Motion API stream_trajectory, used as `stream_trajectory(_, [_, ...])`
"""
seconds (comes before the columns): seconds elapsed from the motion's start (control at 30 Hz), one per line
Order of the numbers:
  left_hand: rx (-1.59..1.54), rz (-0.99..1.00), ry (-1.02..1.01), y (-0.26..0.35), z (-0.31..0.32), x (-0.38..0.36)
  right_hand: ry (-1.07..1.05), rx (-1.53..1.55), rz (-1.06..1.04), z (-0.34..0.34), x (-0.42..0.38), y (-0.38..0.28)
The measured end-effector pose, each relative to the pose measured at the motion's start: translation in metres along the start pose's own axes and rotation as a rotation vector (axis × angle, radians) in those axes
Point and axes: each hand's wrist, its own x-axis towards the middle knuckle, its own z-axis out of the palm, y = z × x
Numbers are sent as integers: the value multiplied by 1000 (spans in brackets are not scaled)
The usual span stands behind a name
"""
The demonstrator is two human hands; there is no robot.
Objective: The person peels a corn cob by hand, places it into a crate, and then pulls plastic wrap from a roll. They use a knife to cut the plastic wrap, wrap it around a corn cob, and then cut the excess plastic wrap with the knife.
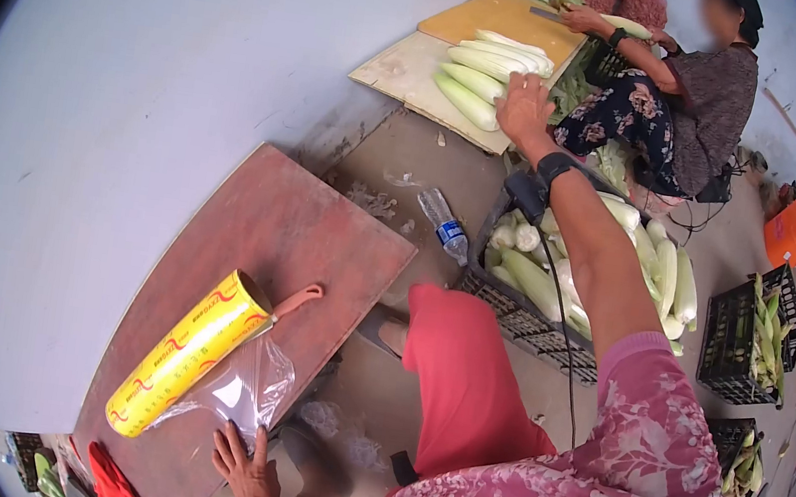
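My left hand (248, 470) lies at the near edge of the red board (312, 212), fingers spread on the loose end of clear plastic film (250, 380). That film runs from a yellow printed roll (188, 357), which lies slantwise on the board. A tool's reddish-brown handle (298, 302) sticks out beside the roll; its other end is hidden. My right hand (526, 113) is stretched far forward, fingers extended and touching the ends of several long, pale green vegetables (468, 97). These lie side by side on a light wooden board (396, 72).
Below my right arm stands a black crate (533, 332) full of similar vegetables. A plastic bottle (444, 225) lies on the floor. Across from me a seated person (703, 108) holds a knife and a vegetable. More crates (753, 341) stand at right, and a dark cable (569, 362) hangs down.
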Motion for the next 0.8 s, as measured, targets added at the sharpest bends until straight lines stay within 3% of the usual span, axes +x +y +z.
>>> stream_trajectory(0.1, [36, 3, 4, -8, 15, -4, 106, -35, 48, 1, 31, 5])
stream_trajectory(0.3, [25, 40, 25, -8, 12, -4, -154, -76, 125, 16, 69, 9])
stream_trajectory(0.43, [-3, 60, 27, -6, 5, -3, -168, -16, 105, 31, 83, 17])
stream_trajectory(0.57, [3, 22, 20, 2, -1, -1, 50, -38, 91, 36, 84, 18])
stream_trajectory(0.63, [-40, -51, -18, 10, -14, -1, 162, 33, 50, 40, 95, 31])
stream_trajectory(0.7, [-4, 5, 7, 6, -13, -1, 173, 252, -3, 31, 99, 32])
stream_trajectory(0.8, [-10, -8, 60, -1, -1, -8, 30, 682, -86, -5, 48, -17])
